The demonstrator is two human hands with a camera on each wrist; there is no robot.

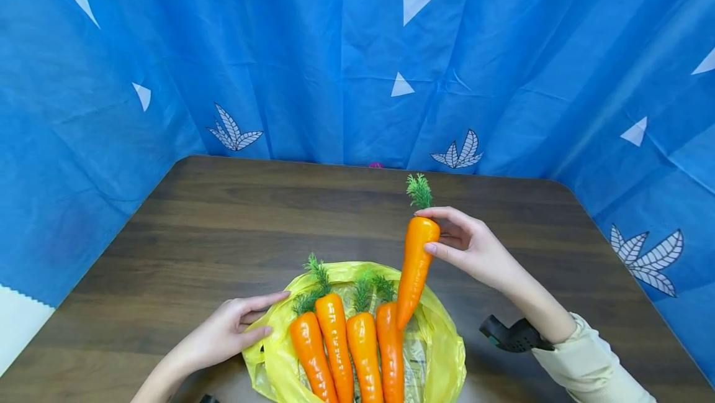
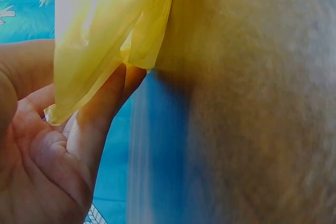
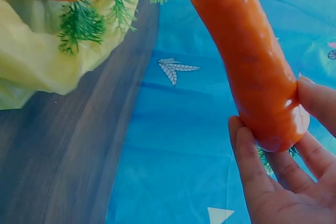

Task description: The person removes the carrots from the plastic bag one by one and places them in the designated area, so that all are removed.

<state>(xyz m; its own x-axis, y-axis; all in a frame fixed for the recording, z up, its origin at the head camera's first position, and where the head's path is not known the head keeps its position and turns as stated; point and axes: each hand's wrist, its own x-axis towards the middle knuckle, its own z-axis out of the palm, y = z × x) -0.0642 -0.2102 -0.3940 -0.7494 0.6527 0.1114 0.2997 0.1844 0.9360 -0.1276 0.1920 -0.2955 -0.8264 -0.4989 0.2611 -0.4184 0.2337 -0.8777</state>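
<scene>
In the head view my right hand (image 1: 472,244) holds an orange carrot (image 1: 416,260) by its thick top, thumb on one side and fingers on the other. Its green leafy end points up and its narrow tip hangs down over a yellow plastic bag (image 1: 447,353). The right wrist view shows the same carrot (image 3: 247,56) gripped near the leaves. Several more carrots (image 1: 335,341) lie side by side in the bag, leaves toward the far side. At the bag's left rim, my left hand (image 1: 226,331) pinches the plastic, as the left wrist view of the bag (image 2: 105,35) shows.
The bag stands at the near edge of a dark wooden table (image 1: 268,217). Blue curtains (image 1: 313,61) with white triangles and leaf prints hang behind the table and along both sides. A black wrist camera (image 1: 514,335) sits on the right forearm.
</scene>
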